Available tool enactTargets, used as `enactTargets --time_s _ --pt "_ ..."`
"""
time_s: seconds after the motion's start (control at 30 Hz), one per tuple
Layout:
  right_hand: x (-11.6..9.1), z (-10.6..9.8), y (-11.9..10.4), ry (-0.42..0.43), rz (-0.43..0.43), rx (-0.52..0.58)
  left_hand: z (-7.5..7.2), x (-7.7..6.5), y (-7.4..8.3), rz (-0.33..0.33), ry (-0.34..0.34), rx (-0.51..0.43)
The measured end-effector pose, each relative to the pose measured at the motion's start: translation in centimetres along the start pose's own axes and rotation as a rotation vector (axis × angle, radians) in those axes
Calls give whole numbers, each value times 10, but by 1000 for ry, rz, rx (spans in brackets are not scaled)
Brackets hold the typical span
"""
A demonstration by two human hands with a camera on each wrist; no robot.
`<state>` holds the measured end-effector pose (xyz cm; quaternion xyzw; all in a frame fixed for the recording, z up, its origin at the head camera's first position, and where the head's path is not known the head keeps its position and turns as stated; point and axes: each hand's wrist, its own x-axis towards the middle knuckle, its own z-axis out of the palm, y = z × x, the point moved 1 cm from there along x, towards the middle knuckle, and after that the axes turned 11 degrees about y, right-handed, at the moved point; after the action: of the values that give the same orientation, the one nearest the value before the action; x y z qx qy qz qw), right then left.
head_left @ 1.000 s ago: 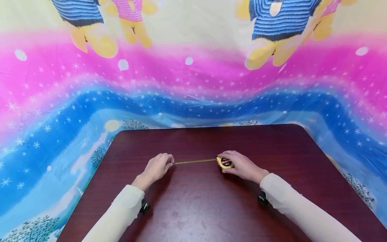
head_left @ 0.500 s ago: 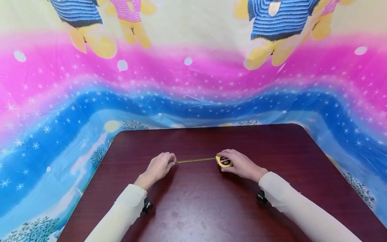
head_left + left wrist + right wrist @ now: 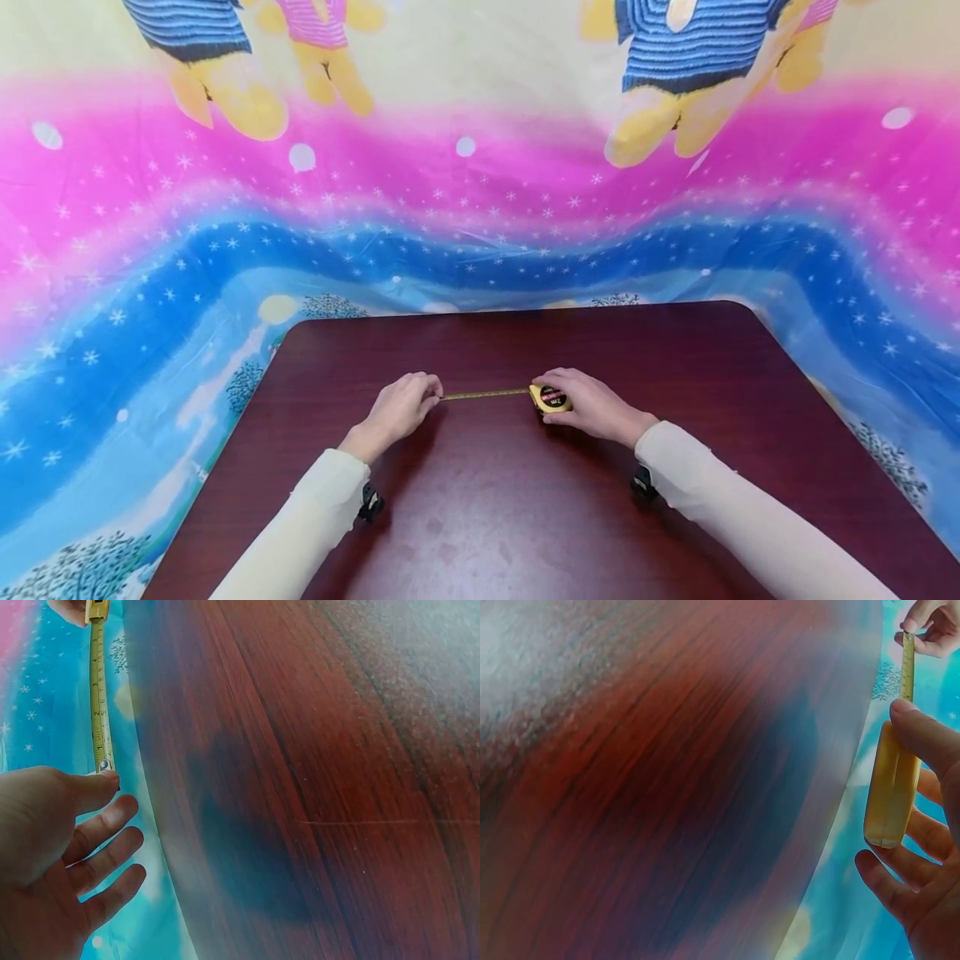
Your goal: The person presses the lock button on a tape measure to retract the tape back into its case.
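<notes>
A yellow tape measure [image 3: 553, 398] with a round dark label is held above the table in my right hand [image 3: 596, 407], thumb on one side and fingers on the other. Its yellow blade [image 3: 483, 394] runs out to the left, nearly straight. At the blade's free end, my left hand [image 3: 397, 410] pinches the tip between thumb and forefinger; the other fingers are spread loosely in the left wrist view. Numbers and a rivet show on the blade [image 3: 98, 697] near that thumb. In the right wrist view the case [image 3: 891, 787] is seen edge-on in the grip.
Under both hands lies a dark red wooden table [image 3: 480, 492] with rounded far corners. Behind and beside it hangs a printed cloth [image 3: 465, 200] in pink and blue with bears and snowflakes. A black wrist camera [image 3: 371, 502] sits below the left cuff.
The stretch of blade between my hands has become shorter. My left hand has shifted right and slightly away, and my right hand with the tape measure has come a little left.
</notes>
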<state>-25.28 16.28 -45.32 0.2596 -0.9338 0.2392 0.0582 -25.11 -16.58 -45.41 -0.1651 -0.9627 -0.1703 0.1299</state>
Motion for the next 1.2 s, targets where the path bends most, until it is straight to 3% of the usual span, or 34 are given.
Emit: enactTargets --time_s 0.57,1.2 --pt "7 6 -10 0 -9 12 7 3 8 7 -7 -24" --pt "23 10 -16 -6 -67 24 0 13 16 66 -14 -9"
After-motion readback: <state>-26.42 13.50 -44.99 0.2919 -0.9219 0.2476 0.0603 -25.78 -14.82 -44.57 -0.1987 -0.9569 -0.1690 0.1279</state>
